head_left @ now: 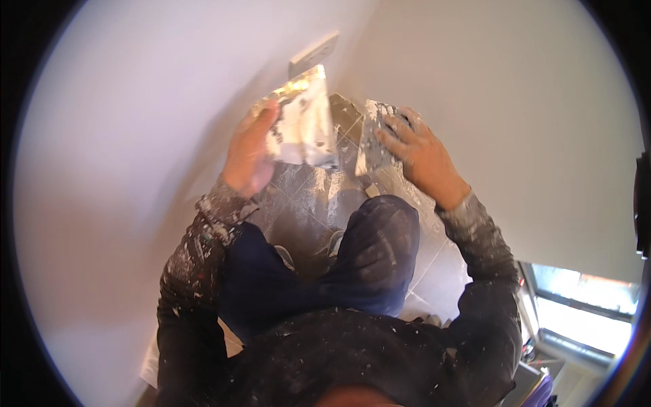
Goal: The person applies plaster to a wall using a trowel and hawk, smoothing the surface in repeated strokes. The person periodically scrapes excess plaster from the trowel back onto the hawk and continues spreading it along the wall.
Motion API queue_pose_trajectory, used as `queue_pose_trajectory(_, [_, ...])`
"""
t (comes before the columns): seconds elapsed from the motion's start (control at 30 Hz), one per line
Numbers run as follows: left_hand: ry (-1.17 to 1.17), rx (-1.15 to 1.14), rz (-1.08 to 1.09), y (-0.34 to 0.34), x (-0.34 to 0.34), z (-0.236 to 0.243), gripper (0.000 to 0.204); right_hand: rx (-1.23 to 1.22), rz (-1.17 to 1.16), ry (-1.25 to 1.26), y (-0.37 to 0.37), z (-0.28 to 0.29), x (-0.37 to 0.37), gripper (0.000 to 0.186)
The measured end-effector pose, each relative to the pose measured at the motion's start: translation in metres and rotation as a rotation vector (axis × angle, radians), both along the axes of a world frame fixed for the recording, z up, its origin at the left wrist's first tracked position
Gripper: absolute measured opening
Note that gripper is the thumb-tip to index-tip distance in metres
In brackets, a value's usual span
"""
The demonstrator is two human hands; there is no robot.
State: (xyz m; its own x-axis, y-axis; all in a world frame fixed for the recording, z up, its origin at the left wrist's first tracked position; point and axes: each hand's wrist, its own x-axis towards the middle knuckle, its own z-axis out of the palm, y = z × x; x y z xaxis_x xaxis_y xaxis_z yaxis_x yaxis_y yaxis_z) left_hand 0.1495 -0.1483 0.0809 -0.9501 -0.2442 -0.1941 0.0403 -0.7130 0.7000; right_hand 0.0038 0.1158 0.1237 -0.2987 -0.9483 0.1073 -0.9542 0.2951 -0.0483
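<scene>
My left hand [249, 152] is closed round the edge of a wide flat filling blade [304, 125], with its thumb lying over the near face. White plaster smears cover that blade, and its upper edge catches bright light. Across a narrow gap, my right hand [428, 161] grips a second, darker plastering trowel [371, 139], its fingers spread over the back. Dried white filler crusts this trowel's edges. Both tools are tilted and apart from each other; any handles are hidden by the hands.
Pale walls rise on the left [115, 149] and right [529, 129], meeting in a corner ahead. A socket plate [314, 55] sits on the left wall just beyond the blade. Below, the tiled floor [298, 197] is streaked white. A bright window [586, 305] lies at lower right.
</scene>
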Motion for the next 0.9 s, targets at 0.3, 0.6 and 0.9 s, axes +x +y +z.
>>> queue_pose_trajectory(0.3, [-0.197, -0.245, -0.151, -0.029, 0.026, -0.051, 0.042, -1.124, -0.631, -2.297, 0.017, -0.278, -0.041, 0.033])
queue_pose_trajectory(0.6, [-0.359, -0.380, -0.237, -0.040, 0.028, -0.057, 0.044, -1.559, -0.781, -2.094, -0.062, -0.423, -0.099, 0.038])
queue_pose_trajectory(0.9, [-0.423, -0.434, -0.223, -0.037, 0.024, -0.051, 0.042, -1.691, -0.776, -2.091, -0.069, -0.409, -0.119, 0.031])
